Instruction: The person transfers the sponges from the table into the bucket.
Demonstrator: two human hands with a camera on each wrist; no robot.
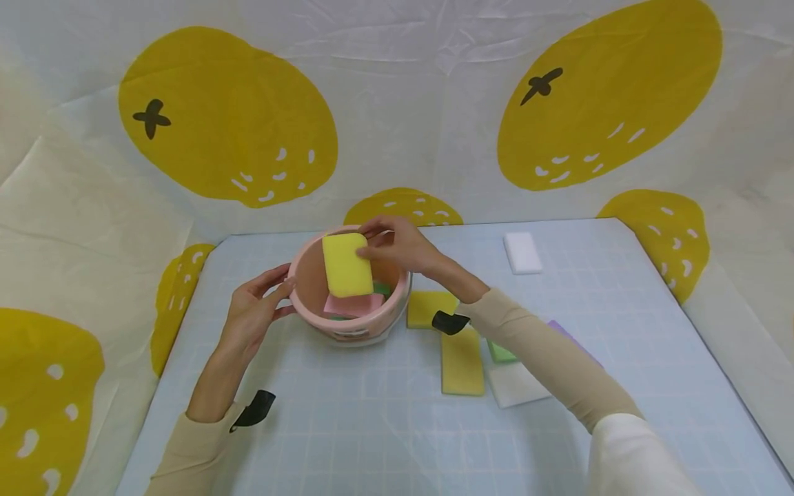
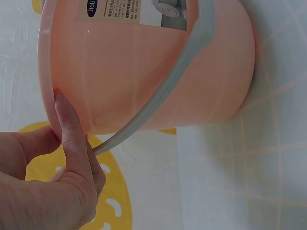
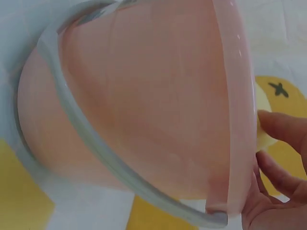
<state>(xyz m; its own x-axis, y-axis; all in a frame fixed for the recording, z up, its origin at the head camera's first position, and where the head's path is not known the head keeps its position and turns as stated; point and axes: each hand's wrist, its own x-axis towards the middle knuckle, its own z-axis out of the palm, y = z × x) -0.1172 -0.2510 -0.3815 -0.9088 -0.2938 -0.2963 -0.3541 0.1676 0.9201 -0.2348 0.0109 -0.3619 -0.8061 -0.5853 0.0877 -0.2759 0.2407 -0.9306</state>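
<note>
— Where's the yellow sponge (image 1: 345,264)?

— Over the pink bucket (image 1: 304,279), tilted, its lower end dipping inside the rim. The right hand (image 1: 400,245) pinches its upper right edge between thumb and curled fingers (image 3: 283,125).

— And the other hand?

— The left hand (image 1: 251,318) is at the bucket's left side, fingers loosely spread and fairly straight. In the left wrist view the thumb (image 2: 71,129) presses against the rim, beside the grey handle (image 2: 184,72) that hangs down the bucket's wall.

— What's already in the bucket?

— A pink sponge (image 1: 353,304) lies at the bottom under the yellow one, with a bit of green sponge (image 1: 382,288) behind it.

— Anything around the bucket?

— To its right on the desk (image 1: 347,427) lie two yellow sponges, one just beside the bucket (image 1: 428,307) and a longer one (image 1: 462,362) nearer the person. A white sponge (image 1: 522,252) sits well apart, right of the bucket towards the desk's far edge.
</note>
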